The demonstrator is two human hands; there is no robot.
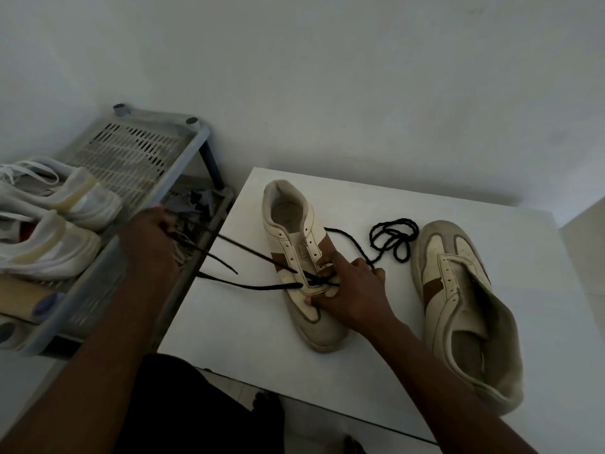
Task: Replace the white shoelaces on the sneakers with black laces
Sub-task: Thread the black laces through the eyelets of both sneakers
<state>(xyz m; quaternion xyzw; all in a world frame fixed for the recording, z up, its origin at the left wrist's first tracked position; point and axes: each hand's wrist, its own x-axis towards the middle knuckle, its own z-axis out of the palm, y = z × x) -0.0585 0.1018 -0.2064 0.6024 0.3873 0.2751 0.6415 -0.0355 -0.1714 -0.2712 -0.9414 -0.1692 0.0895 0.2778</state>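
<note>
A cream sneaker with a brown side patch [296,237] lies on the white table [360,204], toe toward me. A black lace [258,257] is threaded through its lowest eyelets, both ends stretching left. My right hand [347,290] presses on the sneaker's toe end, fingers at the lowest eyelets. My left hand [154,237] is out past the table's left edge with fingers closed around the lace ends. A second cream sneaker [458,299] lies unlaced to the right. A second black lace [393,239] lies coiled between the sneakers.
A grey plastic shoe rack [137,152] stands left of the table, holding a pair of white sneakers [55,221] with white laces and crumpled things on its lower shelf. A white wall rises behind. My dark-clothed knee and a foot show below the table's near edge.
</note>
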